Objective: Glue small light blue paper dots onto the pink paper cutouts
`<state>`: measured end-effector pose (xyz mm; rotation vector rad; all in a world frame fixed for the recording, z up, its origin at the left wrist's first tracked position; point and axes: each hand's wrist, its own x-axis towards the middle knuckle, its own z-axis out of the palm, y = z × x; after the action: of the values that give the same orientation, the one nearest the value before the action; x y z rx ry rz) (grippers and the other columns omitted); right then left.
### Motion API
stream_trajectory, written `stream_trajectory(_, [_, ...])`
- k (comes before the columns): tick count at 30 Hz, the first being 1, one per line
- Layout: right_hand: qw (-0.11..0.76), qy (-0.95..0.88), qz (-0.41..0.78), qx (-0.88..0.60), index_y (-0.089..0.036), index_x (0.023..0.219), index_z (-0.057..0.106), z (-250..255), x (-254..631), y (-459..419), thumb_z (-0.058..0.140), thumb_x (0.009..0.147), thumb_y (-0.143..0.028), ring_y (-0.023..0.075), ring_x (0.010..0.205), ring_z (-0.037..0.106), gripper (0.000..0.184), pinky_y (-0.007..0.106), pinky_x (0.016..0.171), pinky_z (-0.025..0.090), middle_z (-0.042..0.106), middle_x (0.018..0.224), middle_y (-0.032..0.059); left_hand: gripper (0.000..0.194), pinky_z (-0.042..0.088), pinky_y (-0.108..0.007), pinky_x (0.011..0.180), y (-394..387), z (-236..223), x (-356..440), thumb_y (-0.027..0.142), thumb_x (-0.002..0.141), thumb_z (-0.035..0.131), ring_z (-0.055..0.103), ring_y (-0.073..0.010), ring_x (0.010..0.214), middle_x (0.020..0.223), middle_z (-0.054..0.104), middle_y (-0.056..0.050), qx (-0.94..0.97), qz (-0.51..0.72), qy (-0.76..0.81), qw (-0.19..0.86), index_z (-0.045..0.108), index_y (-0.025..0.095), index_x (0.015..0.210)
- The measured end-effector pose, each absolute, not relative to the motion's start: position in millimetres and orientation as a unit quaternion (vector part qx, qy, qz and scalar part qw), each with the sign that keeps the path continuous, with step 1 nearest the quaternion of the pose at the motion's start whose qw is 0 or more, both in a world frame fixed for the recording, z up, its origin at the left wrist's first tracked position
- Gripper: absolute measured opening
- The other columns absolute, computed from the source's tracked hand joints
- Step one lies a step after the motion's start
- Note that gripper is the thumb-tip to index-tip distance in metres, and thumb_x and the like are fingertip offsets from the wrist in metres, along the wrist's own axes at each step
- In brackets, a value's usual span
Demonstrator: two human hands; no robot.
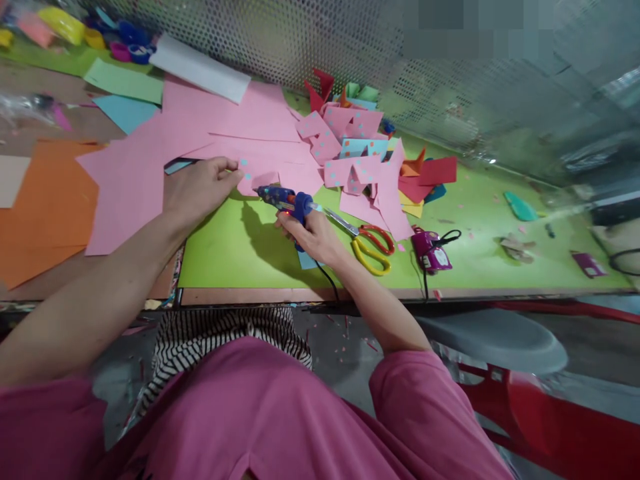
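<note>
A perforated metal screen (310, 47) backs the green-topped table (475, 267).

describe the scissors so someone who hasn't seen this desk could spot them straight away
Start at the green mat covering the table. Just right of the right hand gripping the blue glue gun lie the scissors, blades pointing at the gun. Only they have one red and one yellow handle.

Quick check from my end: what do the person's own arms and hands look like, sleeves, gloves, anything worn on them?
Both hands are bare, with no gloves, and no rings or watch are visible. The left hand and right hand lead back along bare forearms to short magenta-pink fabric sleeves that end about the elbows. The sleeves match the pink top, with a black-and-white striped cloth below it.
</note>
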<state>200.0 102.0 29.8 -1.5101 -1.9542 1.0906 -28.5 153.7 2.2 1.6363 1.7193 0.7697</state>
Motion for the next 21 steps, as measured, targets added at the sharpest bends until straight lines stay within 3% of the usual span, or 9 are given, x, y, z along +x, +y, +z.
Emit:
stream_trajectory(6, [0.217, -0.715, 0.374, -0.550, -0.020, 0.088, 0.062, 28, 196, 104, 0.054, 0.093, -0.061, 0.0148, 0.066, 0.051, 0.043, 0.031, 0.059, 0.040, 0.058, 0.070, 0.0022, 0.039, 0.044, -0.032, 0.072, 149, 12, -23, 0.049, 0.087, 0.057, 0.064, -0.0193, 0.082, 0.097, 0.075, -0.001, 0.601, 0.316, 0.660, 0.322, 0.073, 0.024, 0.113])
stream_trajectory(14, [0.197, -0.724, 0.346, -0.563, -0.020, 0.084, 0.059, 25, 195, 107, 0.048, 0.094, -0.058, 0.0134, 0.060, 0.046, 0.041, 0.032, 0.058, 0.037, 0.055, 0.066, 0.0011, 0.042, 0.042, -0.030, 0.067, 149, 12, -21, 0.048, 0.085, 0.056, 0.062, -0.0179, 0.077, 0.096, 0.075, 0.000, 0.595, 0.318, 0.657, 0.336, 0.072, 0.023, 0.115])
stream_trajectory(21, [0.183, -0.746, 0.303, -0.564, -0.024, 0.070, 0.045, 25, 197, 108, 0.044, 0.094, -0.063, 0.0128, 0.059, 0.039, 0.046, 0.032, 0.057, 0.031, 0.046, 0.061, -0.0007, 0.038, 0.043, -0.029, 0.070, 150, 16, -19, 0.045, 0.087, 0.057, 0.062, -0.0172, 0.078, 0.097, 0.075, 0.000, 0.593, 0.303, 0.669, 0.330, 0.072, 0.023, 0.115])
